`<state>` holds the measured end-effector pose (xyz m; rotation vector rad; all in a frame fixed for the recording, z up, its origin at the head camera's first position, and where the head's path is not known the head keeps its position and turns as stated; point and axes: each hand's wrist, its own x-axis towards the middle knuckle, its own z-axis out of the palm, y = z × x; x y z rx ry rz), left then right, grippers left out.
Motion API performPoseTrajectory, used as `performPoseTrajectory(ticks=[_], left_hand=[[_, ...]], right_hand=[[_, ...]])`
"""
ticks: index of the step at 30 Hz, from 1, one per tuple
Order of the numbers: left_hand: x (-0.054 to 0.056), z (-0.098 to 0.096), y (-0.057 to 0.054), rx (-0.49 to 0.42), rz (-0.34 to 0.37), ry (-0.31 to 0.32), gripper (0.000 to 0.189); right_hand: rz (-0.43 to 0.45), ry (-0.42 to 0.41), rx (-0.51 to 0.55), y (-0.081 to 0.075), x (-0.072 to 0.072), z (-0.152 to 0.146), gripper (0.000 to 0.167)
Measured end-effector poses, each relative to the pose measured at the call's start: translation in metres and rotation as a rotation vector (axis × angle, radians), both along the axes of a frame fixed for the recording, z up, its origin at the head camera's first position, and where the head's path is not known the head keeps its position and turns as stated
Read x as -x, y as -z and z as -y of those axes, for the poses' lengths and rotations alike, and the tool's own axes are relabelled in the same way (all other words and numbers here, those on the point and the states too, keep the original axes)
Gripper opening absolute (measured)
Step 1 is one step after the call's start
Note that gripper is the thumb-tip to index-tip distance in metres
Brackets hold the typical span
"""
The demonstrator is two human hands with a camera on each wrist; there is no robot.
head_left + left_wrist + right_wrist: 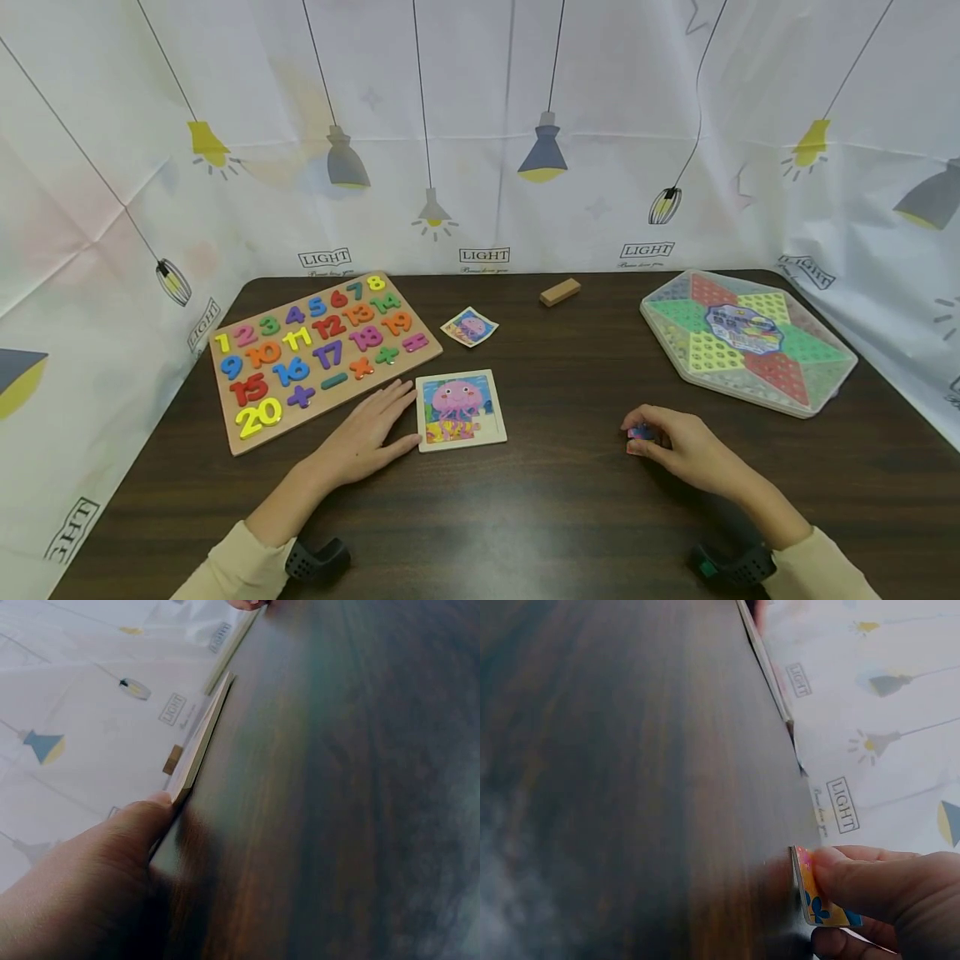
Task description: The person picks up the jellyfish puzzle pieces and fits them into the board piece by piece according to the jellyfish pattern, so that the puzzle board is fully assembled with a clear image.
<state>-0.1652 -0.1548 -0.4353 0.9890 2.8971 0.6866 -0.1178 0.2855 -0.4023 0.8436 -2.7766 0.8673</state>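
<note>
A square jigsaw puzzle (450,417) with a pink jellyfish picture lies on the table, with a bare gap at its lower right corner. My left hand (365,437) rests flat at its left side, fingers extended and thumb touching the frame's edge. In the left wrist view the thumb (135,829) meets the edge of the puzzle board (206,739). To the right, my right hand (690,446) pinches a small puzzle piece (640,432) between thumb and fingers. The right wrist view shows this puzzle piece (821,896) tilted on edge, yellow with blue and pink print.
A wooden number board (300,408) lies left of the puzzle, close by my left hand. Behind the puzzle are a small jellyfish picture card (469,327) and a wooden block (560,292). A hexagonal game board (705,383) sits at the back right. A printed curtain (480,167) borders the table.
</note>
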Motion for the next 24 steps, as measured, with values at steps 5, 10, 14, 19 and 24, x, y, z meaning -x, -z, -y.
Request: performPoseTrajectory(ticks=[5,10,14,19,24], left_hand=[[0.001,0.000,0.000,0.004,-0.008,0.002,0.071],[0.001,0.001,0.000,0.006,-0.008,0.006,0.071],[0.001,0.002,0.001,0.006,-0.013,0.011,0.071],[0.001,0.001,0.001,0.007,-0.016,0.015,0.070],[0.001,0.001,0.001,0.011,-0.009,0.013,0.071]], right_hand=[[-0.008,-0.016,0.000,-0.002,0.004,0.004,0.017],[-0.030,-0.022,-0.030,-0.005,0.010,0.011,0.020],[-0.029,-0.014,-0.053,-0.008,0.013,0.017,0.020],[-0.017,-0.026,-0.045,-0.010,0.017,0.026,0.019],[-0.030,-0.060,-0.018,-0.012,0.023,0.036,0.018]])
